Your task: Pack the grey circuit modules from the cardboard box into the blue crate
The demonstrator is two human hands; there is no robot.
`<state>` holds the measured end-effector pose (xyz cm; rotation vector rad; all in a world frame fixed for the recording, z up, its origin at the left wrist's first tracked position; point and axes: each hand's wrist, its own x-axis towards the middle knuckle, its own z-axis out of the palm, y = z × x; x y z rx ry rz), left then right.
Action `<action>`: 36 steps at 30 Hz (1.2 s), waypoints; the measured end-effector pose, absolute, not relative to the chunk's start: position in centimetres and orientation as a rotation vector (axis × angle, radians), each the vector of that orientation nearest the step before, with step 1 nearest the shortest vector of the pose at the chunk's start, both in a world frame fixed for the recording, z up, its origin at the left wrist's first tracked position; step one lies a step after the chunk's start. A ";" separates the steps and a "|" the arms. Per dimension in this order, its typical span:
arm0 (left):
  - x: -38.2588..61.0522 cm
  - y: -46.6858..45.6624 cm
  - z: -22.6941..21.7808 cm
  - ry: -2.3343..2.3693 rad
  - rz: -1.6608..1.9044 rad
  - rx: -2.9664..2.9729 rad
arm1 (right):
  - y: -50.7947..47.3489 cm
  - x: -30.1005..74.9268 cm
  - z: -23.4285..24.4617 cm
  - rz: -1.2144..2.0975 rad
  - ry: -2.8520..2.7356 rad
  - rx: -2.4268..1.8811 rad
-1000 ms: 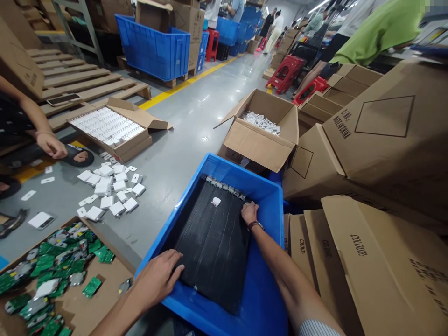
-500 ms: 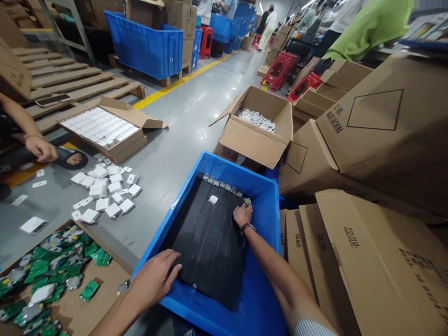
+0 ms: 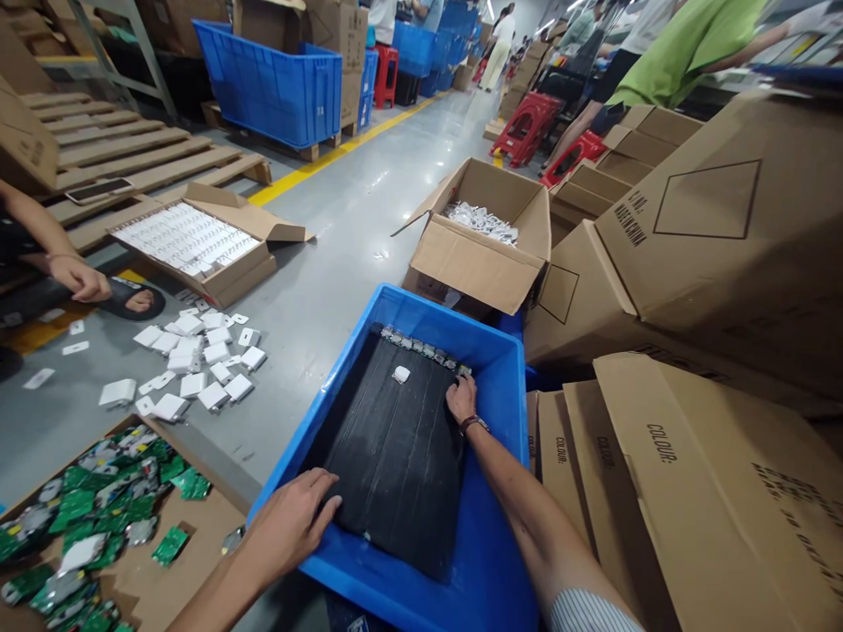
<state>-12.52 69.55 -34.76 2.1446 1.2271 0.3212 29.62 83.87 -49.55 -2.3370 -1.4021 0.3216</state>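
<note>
A blue plastic bin (image 3: 491, 544) stands on the floor in front of me with a black ribbed tray (image 3: 395, 448) lying in it. My left hand (image 3: 294, 520) rests on the tray's near left corner, fingers spread flat. At the far right edge of the tray my right hand (image 3: 461, 397) has its fingers curled by a row of small metal parts (image 3: 421, 345). What the fingers hold, if anything, is hidden. A small white piece (image 3: 400, 374) lies on the tray near the far end.
An open carton of white parts (image 3: 484, 224) sits behind the bin. Brown cartons (image 3: 698, 491) stack on my right. At left are a box of green circuit boards (image 3: 85, 518), loose white pieces (image 3: 198, 355) on the floor, and another person's hand (image 3: 79, 278).
My right hand has shifted slightly along the tray's far right edge, back toward the row of metal parts. My left hand has stayed on the near corner.
</note>
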 end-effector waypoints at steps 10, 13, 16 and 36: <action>-12.5 69.7 -34.4 1.233 0.279 2.153 | 84.0 28.7 -49.3 0.261 -1.381 -2.204; -12.4 69.7 -34.4 1.232 0.266 2.160 | 83.9 26.1 -49.2 0.206 -1.537 -2.078; -12.4 69.7 -34.3 1.232 0.250 2.169 | 84.4 23.0 -49.1 0.277 -1.733 -1.980; -12.1 69.7 -33.9 1.236 0.247 2.158 | 91.0 13.5 -50.2 0.476 -1.673 -1.790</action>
